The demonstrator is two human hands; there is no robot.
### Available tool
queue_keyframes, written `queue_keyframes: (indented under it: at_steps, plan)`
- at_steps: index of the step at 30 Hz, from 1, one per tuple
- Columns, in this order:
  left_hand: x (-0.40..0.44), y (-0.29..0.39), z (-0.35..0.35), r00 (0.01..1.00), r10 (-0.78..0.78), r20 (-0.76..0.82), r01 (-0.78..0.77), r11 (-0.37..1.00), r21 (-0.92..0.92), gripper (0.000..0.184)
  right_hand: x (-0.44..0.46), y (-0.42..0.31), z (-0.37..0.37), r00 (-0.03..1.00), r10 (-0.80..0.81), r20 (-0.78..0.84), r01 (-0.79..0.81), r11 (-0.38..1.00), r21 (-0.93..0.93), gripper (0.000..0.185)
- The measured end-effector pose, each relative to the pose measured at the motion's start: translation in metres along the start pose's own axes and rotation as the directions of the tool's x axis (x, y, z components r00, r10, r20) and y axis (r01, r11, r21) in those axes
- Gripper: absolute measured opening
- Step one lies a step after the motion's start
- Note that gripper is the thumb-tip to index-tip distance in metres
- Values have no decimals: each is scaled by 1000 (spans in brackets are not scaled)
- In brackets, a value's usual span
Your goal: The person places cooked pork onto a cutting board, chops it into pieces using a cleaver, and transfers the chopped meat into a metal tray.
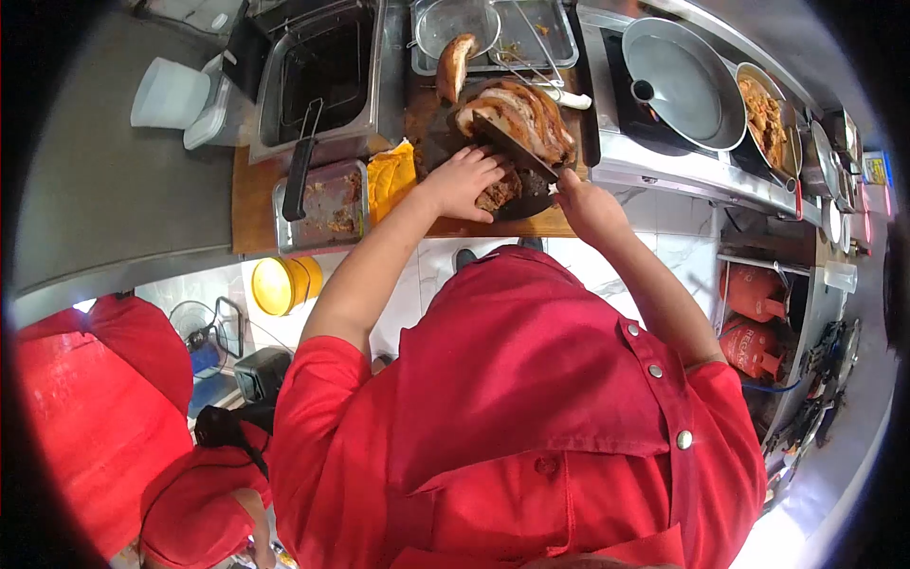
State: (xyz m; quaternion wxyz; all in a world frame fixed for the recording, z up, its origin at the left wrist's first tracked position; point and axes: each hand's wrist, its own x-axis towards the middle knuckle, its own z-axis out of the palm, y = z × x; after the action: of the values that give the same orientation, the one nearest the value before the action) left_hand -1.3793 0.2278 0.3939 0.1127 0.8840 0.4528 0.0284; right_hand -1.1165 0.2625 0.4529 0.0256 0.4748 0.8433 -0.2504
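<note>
My right hand [590,207] is wrapped around the handle of a cleaver [517,149]. Its dark blade slants up and left, between a large sliced roast of meat [517,112] and a darker chunk of meat [500,192]. Thumb and fingers of my left hand [463,184] are around that chunk, close to the blade. Both meats lie on a dark round cutting board [531,206]. A separate browned piece of meat [456,68] stands behind the roast. The blade's lower edge is partly hidden by the meat.
A yellow cloth [391,180] and a metal tray [324,233] with a black-handled tool [299,180] are to the left, below a fryer basin [318,81]. At right are a big pan [684,85] and a pan of food [764,121]. Co-workers in red [104,417] stand behind left.
</note>
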Motion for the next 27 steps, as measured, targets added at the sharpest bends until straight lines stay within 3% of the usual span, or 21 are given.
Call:
queue_keyframes:
  at_steps: [3, 5, 9, 11, 12, 14, 15, 16, 18, 20, 22, 24, 27]
  plan:
    - [10, -2, 4, 998, 59, -17, -60, 998, -36, 85, 2, 1, -2, 1000, -5, -22, 4, 999, -47, 20]
    - [11, -1, 13, 995, 12, -96, -19, 998, -67, 78, 6, 4, -2, 1000, -15, -27, 13, 998, -58, 20]
    - [5, 9, 12, 997, -61, -49, 56, 993, -103, 72, 14, 13, 0, 1000, -11, -24, 9, 996, -92, 20]
    - [0, 15, 16, 956, -156, -249, 139, 987, -84, 65, 19, 18, 4, 999, -21, -39, 16, 994, -112, 20]
    - [-1, 22, 14, 957, -157, -246, 140, 986, -85, 65, 20, 20, 5, 998, -29, -55, 22, 991, -134, 19]
    - [8, 38, 9, 794, -554, -252, 544, 831, -112, 61, 24, 17, 3, 997, -19, -69, 11, 993, -115, 20]
    - [14, 44, 17, 687, -643, -338, 649, 753, -114, 66, 24, 14, 3, 997, -9, -80, 1, 995, -98, 20]
    - [20, 51, 16, 685, -647, -336, 652, 750, -114, 66, 24, 13, 7, 997, -12, -76, 4, 995, -98, 20]
    - [28, 64, 8, 555, -783, -282, 754, 616, -228, 73, 26, 13, 16, 990, -42, -134, 40, 999, -17, 21]
    - [22, 71, 2, 535, -820, -204, 764, 573, -298, 83, 15, 12, 22, 993, -48, -104, 51, 998, 30, 22]
    - [5, 64, 10, 629, -743, -226, 660, 665, -349, 90, 1, 10, 30, 996, -42, -77, 47, 997, 65, 23]
    - [-3, 64, 18, 634, -736, -238, 626, 668, -402, 87, -3, 10, 35, 999, -31, -14, 31, 998, 50, 25]
    - [0, 68, 18, 597, -759, -260, 579, 633, -514, 68, 6, 10, 37, 996, -70, -47, 72, 997, 35, 26]
